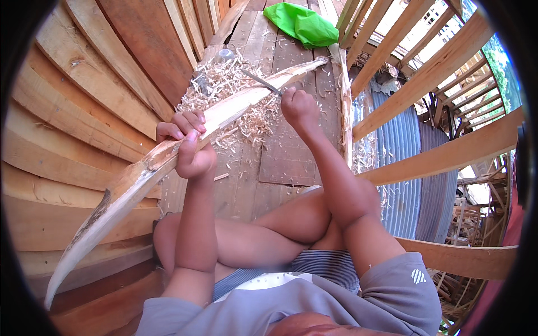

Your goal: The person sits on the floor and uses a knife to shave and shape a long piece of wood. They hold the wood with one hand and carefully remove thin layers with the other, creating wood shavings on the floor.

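L hand (190,148) is at abt 10 o'clock. Its grip is wrapped round a long, bent piece of peeled wood (235,111), w/ the thumb on top. The wood goes from 8 o'clock, up thru the hand, to 1 o'clock. It's mostly pale, w/ a dark patch on the low part. R hand (300,109) is at 1 o'clock, its grip a fist closed round a knife (256,79). The thin blade points to 10 o'clock & crosses the wood; can't tell if it touches. Lots of curly wood shavings (246,129) lie on the plank floor (246,190), 11 to 12 o'clock, both sides of the wood. A crumpled bright green sheet (302,25) is at 12 o'clock, up top. Plank wall (106,61) at 10 o'clock; wood rails (448,154) & wavy metal sheets (398,129) at abt 3. Crossed legs (252,241) are at 6 o'clock.
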`<state>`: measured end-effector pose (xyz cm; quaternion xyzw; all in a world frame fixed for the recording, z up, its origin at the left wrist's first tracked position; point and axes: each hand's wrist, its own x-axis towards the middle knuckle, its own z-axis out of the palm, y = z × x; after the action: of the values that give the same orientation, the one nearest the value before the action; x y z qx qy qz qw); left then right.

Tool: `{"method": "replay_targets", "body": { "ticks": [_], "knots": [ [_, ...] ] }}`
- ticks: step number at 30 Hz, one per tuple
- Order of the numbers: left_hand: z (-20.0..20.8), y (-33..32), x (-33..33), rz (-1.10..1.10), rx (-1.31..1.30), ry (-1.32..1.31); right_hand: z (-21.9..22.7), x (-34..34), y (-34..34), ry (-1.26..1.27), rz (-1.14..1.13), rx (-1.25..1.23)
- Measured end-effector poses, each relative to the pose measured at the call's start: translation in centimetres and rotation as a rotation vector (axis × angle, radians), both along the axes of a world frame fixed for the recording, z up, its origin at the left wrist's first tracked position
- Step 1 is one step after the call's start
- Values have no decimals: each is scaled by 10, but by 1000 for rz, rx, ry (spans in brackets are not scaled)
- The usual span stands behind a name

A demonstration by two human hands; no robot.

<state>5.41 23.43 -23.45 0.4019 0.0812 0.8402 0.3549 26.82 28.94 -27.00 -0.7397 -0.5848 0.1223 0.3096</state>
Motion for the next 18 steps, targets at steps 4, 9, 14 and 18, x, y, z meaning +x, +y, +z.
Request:
{"method": "replay_targets", "body": {
  "ticks": [4, 9, 14, 18],
  "knots": [
    [-10, 8, -8, -22, 48, 6, 28, -26, -21, -13, 90, -71],
    [-3, 1, -5, -49, 56, 61, 27, -11, -7, 13, -26, -137],
    [-6, 2, -8, -64, 100, 115, 26, -7, -14, 28, 7, -148],
    [3, -3, -9, -51, 102, 164, 26, -29, -17, 55, 148, -168]
  ]
}}
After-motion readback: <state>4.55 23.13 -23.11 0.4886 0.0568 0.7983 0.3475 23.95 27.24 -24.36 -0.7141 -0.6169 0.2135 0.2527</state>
